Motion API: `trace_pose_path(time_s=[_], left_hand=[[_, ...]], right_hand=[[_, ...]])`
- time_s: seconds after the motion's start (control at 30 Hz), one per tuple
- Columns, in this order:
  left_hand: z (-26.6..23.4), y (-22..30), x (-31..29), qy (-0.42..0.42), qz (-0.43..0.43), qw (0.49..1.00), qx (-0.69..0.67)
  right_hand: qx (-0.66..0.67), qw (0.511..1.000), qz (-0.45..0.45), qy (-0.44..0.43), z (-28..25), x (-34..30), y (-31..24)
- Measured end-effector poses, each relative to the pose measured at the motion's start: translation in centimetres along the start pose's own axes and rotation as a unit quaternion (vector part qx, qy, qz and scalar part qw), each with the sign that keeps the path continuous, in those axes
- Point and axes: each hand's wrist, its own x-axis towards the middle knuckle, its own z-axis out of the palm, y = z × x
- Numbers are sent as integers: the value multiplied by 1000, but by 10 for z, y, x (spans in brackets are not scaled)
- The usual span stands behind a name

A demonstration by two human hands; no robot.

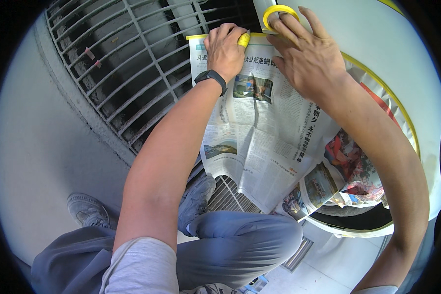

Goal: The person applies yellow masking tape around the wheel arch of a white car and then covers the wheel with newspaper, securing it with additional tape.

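Note:
A sheet of newspaper [259,127] hangs in front of me, creased down its middle, with a strip of yellow masking tape [196,36] along its top edge. My left hand [226,51], a dark band on its wrist, has its fingers bent over that top edge and holds the sheet. A bit of yellow [244,40] shows at one of its fingertips. Up and to the right, my right hand [308,59] carries a roll of yellow masking tape [266,17] hooked on its fingers. Its other fingers are spread, and its palm is over the sheet's upper right corner.
A white car body panel [402,63] curves along the right. Yellow tape [410,115] lines its wheel arch, where more printed paper [353,161] covers the inside. A metal floor grate [142,54] lies at upper left, beside pale floor [39,147]. My shoes [88,208] are below.

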Motion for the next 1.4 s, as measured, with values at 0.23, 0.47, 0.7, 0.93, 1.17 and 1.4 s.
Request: trace_pose_path(time_s=[0.23, 0.47, 0.7, 0.93, 1.17, 1.4], left_hand=[[1, 1, 2, -17, -15, 1000, 3], [-12, 32, -9, 80, -68, 994, -26], [-11, 73, -31, -11, -67, 990, -124], [0, 86, -28, -13, -128, 976, -175], [-7, 78, -21, -35, -162, 965, -203], [-13, 68, -5, -33, -205, 916, -345]], right_hand=[[24, 998, -5, 60, -9, 12, -5], [131, 986, -81, 69, -41, -2, 26], [312, 945, -85, -40, -102, -90, -10], [401, 907, -76, -100, -103, -137, -38], [502, 858, -33, -97, -97, -162, -69], [545, 838, -24, -32, -108, -172, -105]])
